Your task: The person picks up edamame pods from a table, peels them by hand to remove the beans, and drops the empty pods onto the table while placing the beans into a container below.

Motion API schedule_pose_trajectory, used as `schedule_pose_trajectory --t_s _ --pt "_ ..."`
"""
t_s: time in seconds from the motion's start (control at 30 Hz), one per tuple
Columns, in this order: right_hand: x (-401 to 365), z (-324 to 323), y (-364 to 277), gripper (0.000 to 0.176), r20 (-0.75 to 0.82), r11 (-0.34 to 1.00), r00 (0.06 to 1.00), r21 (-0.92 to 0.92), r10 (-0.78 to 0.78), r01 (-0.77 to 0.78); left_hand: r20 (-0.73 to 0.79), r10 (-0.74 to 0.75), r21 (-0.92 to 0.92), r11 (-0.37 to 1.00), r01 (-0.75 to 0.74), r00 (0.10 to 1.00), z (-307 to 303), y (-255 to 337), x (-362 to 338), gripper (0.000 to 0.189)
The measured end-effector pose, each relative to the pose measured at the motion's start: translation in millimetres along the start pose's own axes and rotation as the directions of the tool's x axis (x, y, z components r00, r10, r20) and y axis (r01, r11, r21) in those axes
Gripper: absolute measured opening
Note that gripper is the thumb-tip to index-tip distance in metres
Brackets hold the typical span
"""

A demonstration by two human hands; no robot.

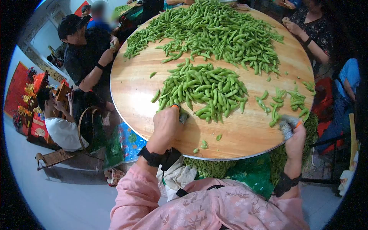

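Observation:
My left hand is closed at the front edge of a small heap of green soybean pods. A grey covering with an orange band shows on its fingers; anything inside the grip is hidden. At the table's right edge, my right hand has grey coverings and an orange band on its fingers. Its fingertips are apart and beside a few loose pods, and no pod shows held in them. Small bits of pod or loose beans lie between my hands.
A far larger mound of pods covers the back of the round wooden table. More pods lie at the right. Green beans or pods are below the front edge. People stand at left and right; another sits left.

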State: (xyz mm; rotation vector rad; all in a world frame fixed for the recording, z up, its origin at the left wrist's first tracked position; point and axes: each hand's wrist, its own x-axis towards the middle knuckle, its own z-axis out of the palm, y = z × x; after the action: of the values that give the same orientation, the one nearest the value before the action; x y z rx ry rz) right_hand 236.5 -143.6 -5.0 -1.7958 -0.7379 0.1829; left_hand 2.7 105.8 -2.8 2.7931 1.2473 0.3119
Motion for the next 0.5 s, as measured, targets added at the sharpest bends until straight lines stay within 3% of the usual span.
schedule_pose_trajectory --t_s 0.1,0.13,0.17,0.2,0.23,0.27,0.3,0.33,0.4,0.47,0.5 --pt "-14.1 27.0 -18.5 0.019 0.192 0.990 0.981 0.134 0.019 -0.045 0.113 0.001 0.081 0.997 -0.011 0.994 -4.0 3.8 8.7 0.019" --pt "-17.7 35.3 -24.2 0.019 0.188 0.990 0.982 0.136 0.013 -0.039 0.159 -0.009 0.095 0.995 -0.006 0.987 -6.8 5.8 9.5 0.020" --pt "-20.5 43.5 -29.4 0.023 0.302 0.984 0.953 0.158 0.025 -0.076 0.151 -0.010 0.096 0.995 -0.005 0.988 -9.5 6.7 8.1 0.020" --pt "-22.6 51.7 -33.8 0.026 0.413 0.978 0.910 0.175 0.033 -0.115 0.141 0.002 -0.058 0.998 0.006 0.990 -11.9 7.4 4.6 0.019" --pt "-24.3 60.3 -36.8 0.026 0.410 0.978 0.912 0.180 0.023 -0.105 0.128 0.015 -0.210 0.978 0.012 0.992 -13.5 8.3 1.0 0.019" --pt "-25.7 69.2 -38.8 0.030 0.472 0.959 0.881 0.239 0.020 -0.150 0.118 0.016 -0.208 0.978 0.009 0.993 -12.6 12.2 -3.6 0.019" --pt "-27.0 77.6 -40.9 0.034 0.535 0.936 0.845 0.291 0.014 -0.199 0.085 -0.020 -0.663 0.745 0.071 0.996 -8.9 19.8 -10.8 0.015" --pt "-27.8 85.0 -43.8 0.034 0.536 0.936 0.844 0.295 0.005 -0.193 0.072 -0.065 -0.945 0.314 0.088 0.995 -5.4 28.1 -18.4 0.011" --pt "-28.0 99.2 -49.5 0.041 0.659 0.913 0.752 0.315 -0.014 -0.259 0.055 -0.032 -0.998 0.008 0.055 0.998 -9.3 51.8 -35.2 0.010" --pt "-28.8 109.3 -49.9 0.033 0.664 0.871 0.746 0.395 -0.051 -0.292 0.036 0.008 -0.999 0.040 0.035 0.999 -6.1 63.5 -48.7 0.017" --pt "-28.4 110.9 -49.0 0.028 0.655 0.910 0.745 0.375 -0.126 -0.175 0.011 0.046 -0.993 -0.119 0.017 0.999 -0.6 68.1 -52.8 0.020"
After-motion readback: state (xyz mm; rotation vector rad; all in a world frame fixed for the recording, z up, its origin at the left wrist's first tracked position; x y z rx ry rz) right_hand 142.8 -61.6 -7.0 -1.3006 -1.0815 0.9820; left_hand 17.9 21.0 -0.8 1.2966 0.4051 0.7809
